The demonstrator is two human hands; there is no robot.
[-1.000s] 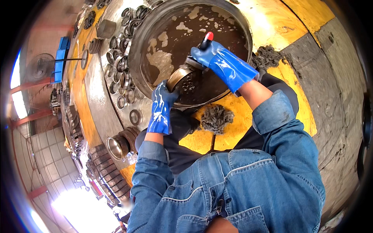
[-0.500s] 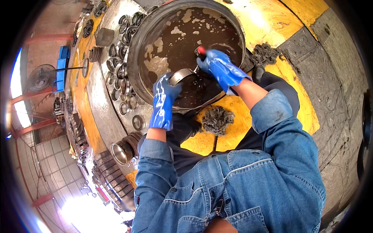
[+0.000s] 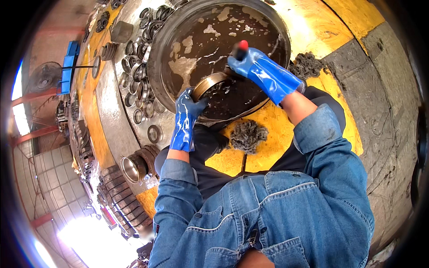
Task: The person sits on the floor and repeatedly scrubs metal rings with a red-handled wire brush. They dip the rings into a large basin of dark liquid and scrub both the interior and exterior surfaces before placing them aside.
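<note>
Both my hands wear blue rubber gloves, wet and shiny. With my left hand (image 3: 189,109) closed on its near-left edge, I hold a metal ring (image 3: 210,83) tilted over the dark liquid. My right hand (image 3: 248,61) is closed around the red-and-black handle (image 3: 241,48) of a tool beside the ring's far right side. The tool's working end is hidden by the glove and the ring. Below both hands is a wide round tub (image 3: 157,67) of dark brown liquid with patches of pale foam.
Many metal rings (image 3: 140,71) lie on a metal sheet left of the tub. A stack of larger rings (image 3: 145,161) stands near my left knee. Matted grey fibre (image 3: 248,136) lies between my legs, with another clump (image 3: 306,65) right of the tub. A fan (image 3: 47,82) stands far left.
My right hand has risen slightly, and the tool handle now points more upright. The ring has tilted in my left hand. The whole view has shifted a little.
</note>
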